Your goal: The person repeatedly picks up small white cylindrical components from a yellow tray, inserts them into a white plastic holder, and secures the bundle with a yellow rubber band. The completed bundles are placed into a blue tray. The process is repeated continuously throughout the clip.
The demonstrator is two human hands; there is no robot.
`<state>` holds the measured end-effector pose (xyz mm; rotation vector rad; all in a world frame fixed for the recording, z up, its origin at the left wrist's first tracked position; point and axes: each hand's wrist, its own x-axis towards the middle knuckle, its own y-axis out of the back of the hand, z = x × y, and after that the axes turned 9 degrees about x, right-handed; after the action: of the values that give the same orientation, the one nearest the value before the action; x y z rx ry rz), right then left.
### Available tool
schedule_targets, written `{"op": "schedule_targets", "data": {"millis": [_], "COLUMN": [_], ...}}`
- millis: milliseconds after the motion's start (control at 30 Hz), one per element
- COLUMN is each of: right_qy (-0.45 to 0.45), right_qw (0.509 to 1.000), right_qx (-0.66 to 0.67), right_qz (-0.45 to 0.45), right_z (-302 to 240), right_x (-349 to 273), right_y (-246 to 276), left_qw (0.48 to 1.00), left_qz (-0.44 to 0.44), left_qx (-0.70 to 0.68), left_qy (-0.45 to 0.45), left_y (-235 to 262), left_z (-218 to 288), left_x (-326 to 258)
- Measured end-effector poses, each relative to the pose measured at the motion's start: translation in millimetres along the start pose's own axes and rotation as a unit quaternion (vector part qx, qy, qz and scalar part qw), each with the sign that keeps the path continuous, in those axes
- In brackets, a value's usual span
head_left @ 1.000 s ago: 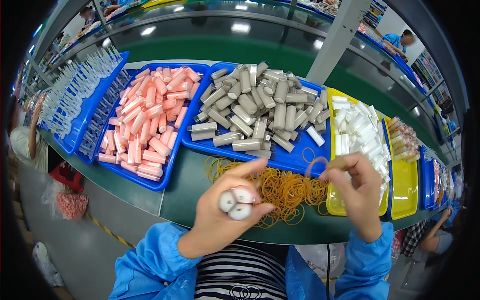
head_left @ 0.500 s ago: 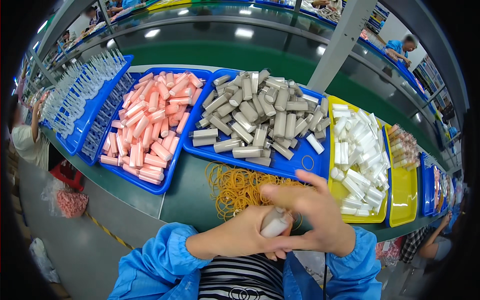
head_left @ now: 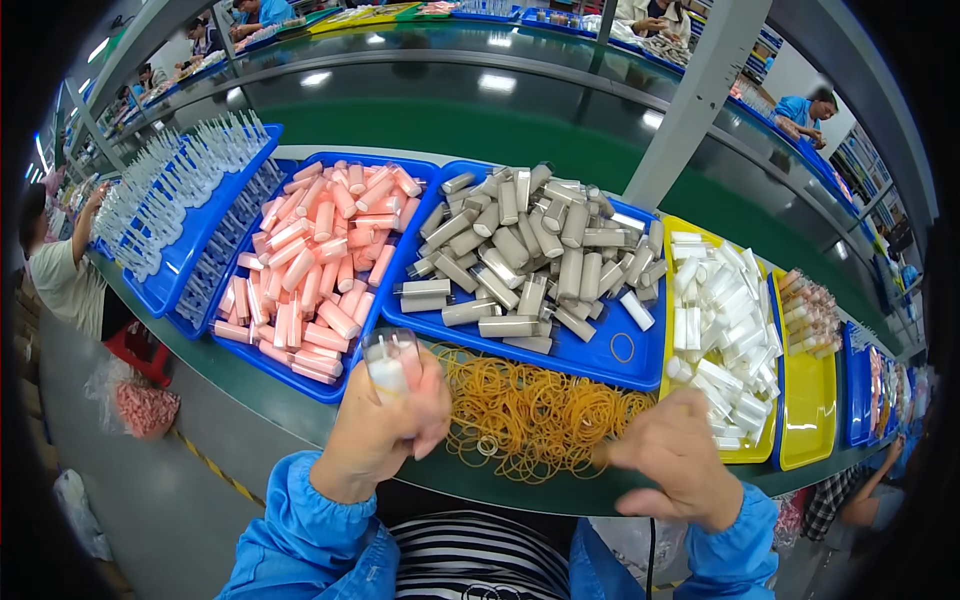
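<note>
Small white tubes [head_left: 389, 368], bunched together with clear caps uppermost, stand upright in the left hand [head_left: 385, 430] just above the near edge of the green surface [head_left: 250, 395], where the head camera looks straight down on them. The left grip is clenched around the bundle, fingers wrapped about its lower half so the caps stay level and free; whether a band already circles the tubes cannot be told.

The right hand [head_left: 678, 470] hovers at the right edge of a loose heap of yellow rubber bands [head_left: 535, 415] spread on the surface between the two hands. Its fingers are curled, thumb and forefinger pinched close together at the heap's fringe; what they pinch, if anything, is too small to make out. The heap lies within easy reach of both hands, directly in front of the person's striped shirt and blue sleeves [head_left: 290, 540].

Behind the bands, stock sits sorted by kind: a blue tray [head_left: 640, 365] piled with grey-silver tubes [head_left: 520, 250], a second blue tray of pink tubes [head_left: 320, 260] to its left, and a yellow tray [head_left: 765, 440] of white tubes to the right. Further left, blue racks [head_left: 190, 220] hold rows of pale upright pieces. Another worker's arm [head_left: 85, 215] reaches toward those racks at the far left.
</note>
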<state>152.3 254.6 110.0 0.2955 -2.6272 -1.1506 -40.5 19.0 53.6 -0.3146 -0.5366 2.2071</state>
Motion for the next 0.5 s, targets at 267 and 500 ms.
{"op": "schedule_targets", "data": {"millis": [267,500], "right_qy": [0.074,-0.099], "right_qw": [0.809,0.894], "right_qx": [0.298,0.358], "right_qz": [0.5,0.251], "right_z": [-13.2,11.5], "right_x": [28.8,25.2], "right_y": [-25.9,-23.8], "left_qw": [0.819,0.838], "left_qz": [-0.03,-0.134], "left_qx": [0.409,0.379], "left_qy": [-0.4,-0.368], "left_y": [-56.4,-58.9], "left_z": [-24.0,-32.8], "left_x": [-6.7,-14.8]}}
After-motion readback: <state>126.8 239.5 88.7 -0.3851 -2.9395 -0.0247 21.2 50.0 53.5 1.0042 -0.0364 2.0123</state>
